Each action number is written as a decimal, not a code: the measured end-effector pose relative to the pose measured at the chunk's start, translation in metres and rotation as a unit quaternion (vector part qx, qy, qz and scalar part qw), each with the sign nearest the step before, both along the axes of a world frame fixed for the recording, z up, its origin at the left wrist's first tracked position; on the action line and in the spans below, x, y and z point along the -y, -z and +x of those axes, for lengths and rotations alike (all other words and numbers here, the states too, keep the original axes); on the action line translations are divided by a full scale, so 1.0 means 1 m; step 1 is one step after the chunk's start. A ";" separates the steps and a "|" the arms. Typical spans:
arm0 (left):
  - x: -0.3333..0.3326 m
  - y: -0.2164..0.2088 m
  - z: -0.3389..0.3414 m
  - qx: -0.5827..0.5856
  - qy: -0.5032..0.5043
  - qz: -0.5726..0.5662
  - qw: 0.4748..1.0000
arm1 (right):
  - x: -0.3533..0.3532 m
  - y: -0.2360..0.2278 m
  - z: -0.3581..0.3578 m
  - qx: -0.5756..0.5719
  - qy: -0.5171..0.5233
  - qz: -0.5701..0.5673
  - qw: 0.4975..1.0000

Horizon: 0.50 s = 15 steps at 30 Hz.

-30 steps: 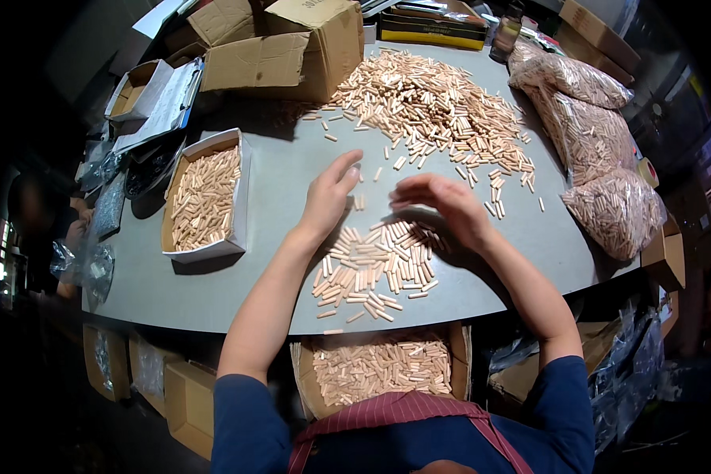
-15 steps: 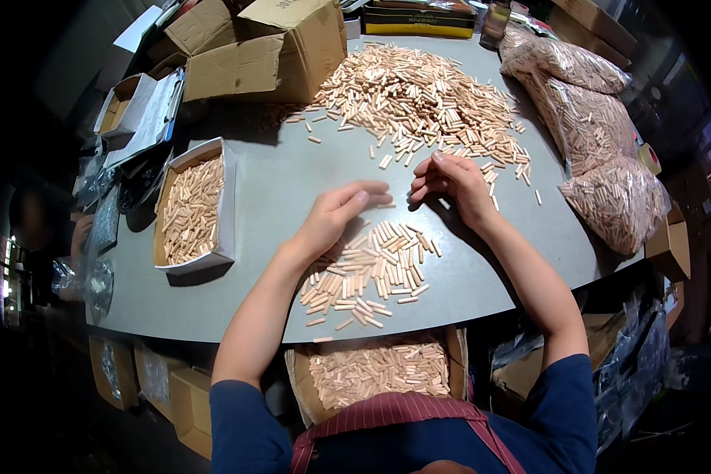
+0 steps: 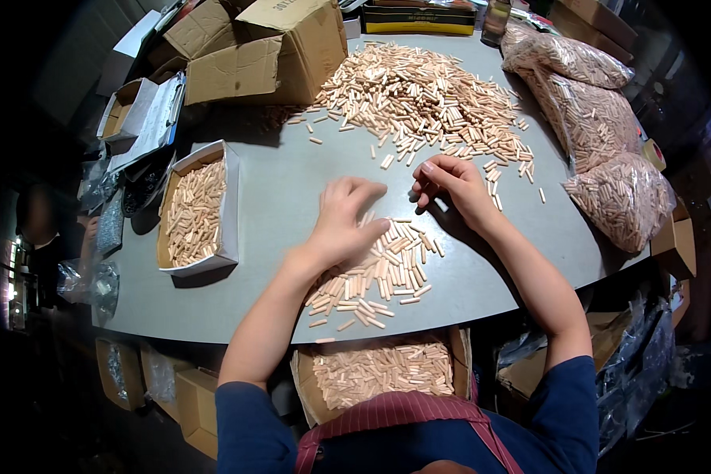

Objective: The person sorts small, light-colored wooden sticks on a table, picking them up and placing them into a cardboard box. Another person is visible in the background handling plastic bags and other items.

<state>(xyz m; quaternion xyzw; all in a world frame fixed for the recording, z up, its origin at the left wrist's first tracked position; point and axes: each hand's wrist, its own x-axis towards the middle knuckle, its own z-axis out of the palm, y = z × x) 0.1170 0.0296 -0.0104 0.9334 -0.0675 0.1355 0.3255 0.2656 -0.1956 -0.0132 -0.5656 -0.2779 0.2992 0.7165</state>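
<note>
Small pale wooden dowels (image 3: 399,265) lie in a loose, single-layer patch on the grey table, close to my body. Over the far left edge of this patch is my left hand (image 3: 344,217), palm down, fingers bent and thumb held apart; it covers some of the dowels. To its right, my right hand (image 3: 457,188) hovers just short of the large heap of dowels (image 3: 419,99). Its fingers curl in toward the thumb, and whatever may be between them is hidden. A few stray dowels lie between the heap and my hands.
At the left stands an open white carton (image 3: 193,209) of dowels. Below the table edge, a cardboard box (image 3: 304,387) holds more. Bulging clear bags of dowels (image 3: 616,197) line the right side. A large open cardboard box (image 3: 237,71) sits at the back left, beside papers (image 3: 154,118).
My left hand has turned more palm down, its thumb now spread toward the dowel patch. My right hand's thumb and fingers have curled closer together. The dowels look much the same.
</note>
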 end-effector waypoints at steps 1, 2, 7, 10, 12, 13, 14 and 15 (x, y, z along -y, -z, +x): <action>0.004 -0.002 -0.001 -0.015 -0.008 -0.006 1.000 | 0.000 0.000 0.000 0.004 -0.001 -0.005 1.000; 0.006 -0.002 0.000 -0.007 -0.014 0.000 1.000 | 0.000 0.000 0.000 0.007 -0.002 -0.010 1.000; -0.006 0.001 0.007 0.005 -0.009 -0.065 0.998 | 0.001 0.000 -0.001 0.009 0.008 -0.014 1.000; -0.016 -0.002 0.009 -0.104 -0.039 -0.354 0.929 | 0.002 -0.001 -0.001 0.009 0.012 -0.016 1.000; -0.025 -0.009 0.008 -0.117 -0.035 -0.339 0.933 | 0.002 -0.001 -0.001 0.003 0.014 -0.011 1.000; -0.029 -0.010 0.008 -0.124 -0.030 -0.337 0.933 | 0.002 -0.001 0.000 0.004 0.008 -0.013 1.000; -0.032 -0.011 0.007 -0.131 -0.024 -0.336 0.932 | 0.001 -0.001 0.001 0.004 0.002 -0.012 1.000; -0.033 -0.011 0.007 -0.127 -0.020 -0.333 0.934 | 0.001 0.000 0.002 0.005 -0.001 -0.011 1.000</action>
